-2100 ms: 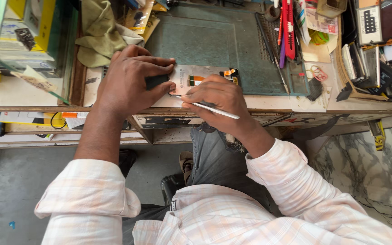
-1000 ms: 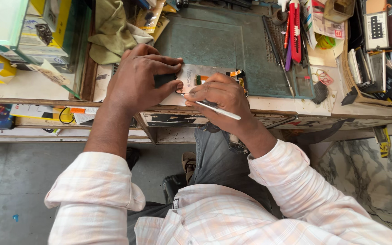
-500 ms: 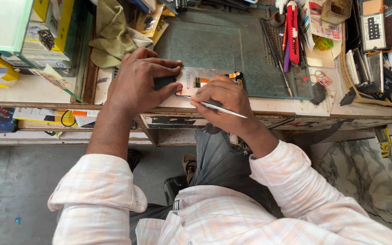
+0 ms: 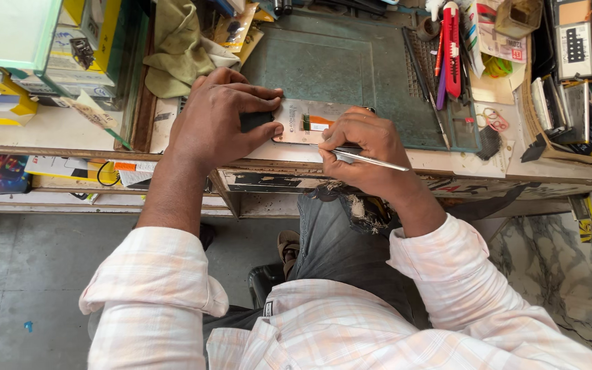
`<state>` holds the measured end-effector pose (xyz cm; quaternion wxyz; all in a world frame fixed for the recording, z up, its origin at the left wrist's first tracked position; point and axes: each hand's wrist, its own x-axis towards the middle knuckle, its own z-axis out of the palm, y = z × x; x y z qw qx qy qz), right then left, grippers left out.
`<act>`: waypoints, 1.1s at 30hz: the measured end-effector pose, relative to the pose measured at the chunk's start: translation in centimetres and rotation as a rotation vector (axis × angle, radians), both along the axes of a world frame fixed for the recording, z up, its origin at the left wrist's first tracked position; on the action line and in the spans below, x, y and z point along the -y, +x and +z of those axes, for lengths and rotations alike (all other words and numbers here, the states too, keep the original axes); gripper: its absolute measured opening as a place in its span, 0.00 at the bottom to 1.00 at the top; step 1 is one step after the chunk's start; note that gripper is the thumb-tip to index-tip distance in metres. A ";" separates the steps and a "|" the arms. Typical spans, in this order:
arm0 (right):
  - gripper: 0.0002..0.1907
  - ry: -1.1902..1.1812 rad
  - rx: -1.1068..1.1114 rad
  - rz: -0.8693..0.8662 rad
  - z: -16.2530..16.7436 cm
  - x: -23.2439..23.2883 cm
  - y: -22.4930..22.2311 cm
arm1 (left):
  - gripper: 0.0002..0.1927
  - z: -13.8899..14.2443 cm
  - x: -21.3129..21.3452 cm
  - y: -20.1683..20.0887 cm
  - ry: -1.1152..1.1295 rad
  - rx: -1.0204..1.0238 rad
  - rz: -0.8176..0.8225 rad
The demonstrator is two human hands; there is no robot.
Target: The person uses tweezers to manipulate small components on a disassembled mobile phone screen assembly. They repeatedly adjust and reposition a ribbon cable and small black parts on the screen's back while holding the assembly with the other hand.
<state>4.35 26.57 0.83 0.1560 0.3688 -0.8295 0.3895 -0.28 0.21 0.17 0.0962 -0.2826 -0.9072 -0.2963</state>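
The opened phone (image 4: 310,123) lies flat at the near edge of the green mat (image 4: 337,62), between my hands. My left hand (image 4: 217,120) presses its left end, fingers spread over it. My right hand (image 4: 364,154), at its right end, pinches a thin metal tool (image 4: 371,159). A cloth (image 4: 176,44) lies left of the mat, a red cutter (image 4: 451,48) right.
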 end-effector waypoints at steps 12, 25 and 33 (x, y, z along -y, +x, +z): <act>0.06 0.080 -0.018 0.016 0.5 0.0 0.0 | 0.20 -0.2 0.0 -0.1 -0.006 0.000 0.004; 0.07 0.062 -0.063 0.030 0.2 2.1 -0.2 | 0.20 -0.2 0.1 -0.2 0.005 0.003 -0.010; 0.07 0.089 -0.039 0.045 0.6 2.0 -0.5 | 0.20 -0.2 0.1 -0.1 0.007 0.001 -0.013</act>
